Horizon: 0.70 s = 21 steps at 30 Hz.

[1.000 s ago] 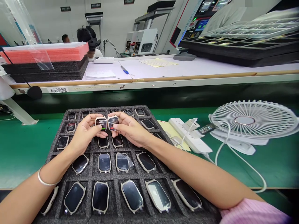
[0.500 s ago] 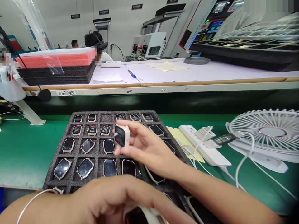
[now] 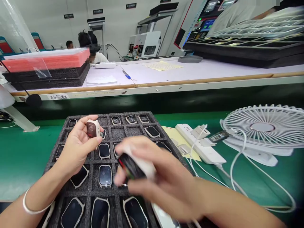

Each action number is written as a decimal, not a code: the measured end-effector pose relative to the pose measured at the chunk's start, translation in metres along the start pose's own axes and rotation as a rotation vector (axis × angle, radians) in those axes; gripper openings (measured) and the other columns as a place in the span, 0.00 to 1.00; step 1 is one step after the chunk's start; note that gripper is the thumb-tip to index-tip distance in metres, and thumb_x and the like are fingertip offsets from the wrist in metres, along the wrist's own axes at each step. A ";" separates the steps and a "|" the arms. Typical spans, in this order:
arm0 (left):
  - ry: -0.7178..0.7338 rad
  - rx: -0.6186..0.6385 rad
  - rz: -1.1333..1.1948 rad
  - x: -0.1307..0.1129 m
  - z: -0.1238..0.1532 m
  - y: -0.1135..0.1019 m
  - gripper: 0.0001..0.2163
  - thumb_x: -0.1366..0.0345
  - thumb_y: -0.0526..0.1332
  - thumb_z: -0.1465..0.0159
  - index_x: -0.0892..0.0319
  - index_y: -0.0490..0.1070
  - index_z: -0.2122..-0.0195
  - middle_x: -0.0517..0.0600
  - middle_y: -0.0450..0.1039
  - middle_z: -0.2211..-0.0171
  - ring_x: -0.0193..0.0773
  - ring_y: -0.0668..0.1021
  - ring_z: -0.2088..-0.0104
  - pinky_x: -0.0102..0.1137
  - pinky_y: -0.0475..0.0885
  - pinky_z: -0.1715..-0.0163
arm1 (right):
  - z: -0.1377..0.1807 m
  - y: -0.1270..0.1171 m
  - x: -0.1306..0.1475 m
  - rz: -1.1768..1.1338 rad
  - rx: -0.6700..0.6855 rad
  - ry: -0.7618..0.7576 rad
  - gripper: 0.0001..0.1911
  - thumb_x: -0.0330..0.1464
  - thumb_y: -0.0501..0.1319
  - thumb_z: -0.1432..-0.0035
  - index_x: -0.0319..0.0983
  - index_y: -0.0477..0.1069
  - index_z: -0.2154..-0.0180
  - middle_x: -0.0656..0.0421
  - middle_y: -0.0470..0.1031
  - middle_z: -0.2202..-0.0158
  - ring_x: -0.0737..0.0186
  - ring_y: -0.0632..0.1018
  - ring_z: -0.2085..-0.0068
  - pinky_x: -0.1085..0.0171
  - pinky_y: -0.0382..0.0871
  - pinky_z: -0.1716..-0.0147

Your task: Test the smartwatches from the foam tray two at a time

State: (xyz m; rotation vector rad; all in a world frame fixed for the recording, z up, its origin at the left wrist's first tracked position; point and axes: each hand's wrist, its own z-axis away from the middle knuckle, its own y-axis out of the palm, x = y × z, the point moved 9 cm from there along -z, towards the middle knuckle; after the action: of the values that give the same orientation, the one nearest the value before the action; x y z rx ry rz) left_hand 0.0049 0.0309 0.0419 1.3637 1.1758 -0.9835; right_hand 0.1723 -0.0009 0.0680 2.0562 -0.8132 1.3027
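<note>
left hand point(image 3: 76, 148) pinches one watch body point(image 3: 93, 129), right hand point(image 3: 163, 180) grips a blurred second watch body point(image 3: 133, 166), both above foam tray point(image 3: 156, 125); loose grip risks a drop.

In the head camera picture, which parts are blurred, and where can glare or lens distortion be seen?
Head view: the right hand and the watch body it holds are smeared by motion blur; the left hand and its watch body are sharp. Room light reflects on the dark screens in the foam tray. The bench edge bows and the fan looks stretched, from wide-angle distortion.
</note>
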 end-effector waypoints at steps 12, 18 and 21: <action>-0.215 -0.063 0.089 0.043 -0.014 -0.008 0.20 0.62 0.68 0.39 0.60 0.66 0.47 0.50 0.76 0.64 0.36 0.81 0.73 0.30 0.78 0.70 | -0.043 -0.041 -0.093 -0.425 -0.220 0.352 0.14 0.34 0.61 0.33 0.40 0.69 0.47 0.51 0.80 0.55 0.59 0.83 0.65 0.61 0.78 0.62; -0.158 -0.062 0.124 0.036 -0.016 -0.008 0.11 0.58 0.62 0.32 0.60 0.69 0.55 0.50 0.77 0.67 0.38 0.82 0.73 0.31 0.81 0.70 | -0.046 -0.046 -0.094 -0.376 -0.266 0.325 0.10 0.34 0.58 0.30 0.40 0.70 0.48 0.54 0.81 0.59 0.61 0.83 0.68 0.62 0.78 0.64; -0.081 -0.114 0.144 0.023 -0.019 -0.013 0.09 0.59 0.63 0.33 0.59 0.69 0.57 0.49 0.77 0.65 0.37 0.82 0.72 0.33 0.82 0.67 | -0.051 -0.053 -0.093 -0.363 -0.305 0.296 0.10 0.34 0.60 0.31 0.41 0.71 0.49 0.55 0.81 0.60 0.61 0.83 0.69 0.63 0.77 0.66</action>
State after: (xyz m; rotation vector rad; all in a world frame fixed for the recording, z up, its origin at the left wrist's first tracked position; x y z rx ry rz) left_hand -0.0046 0.0530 0.0191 1.2872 1.0428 -0.8484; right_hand 0.1505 0.0890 -0.0064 1.6288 -0.4470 1.1595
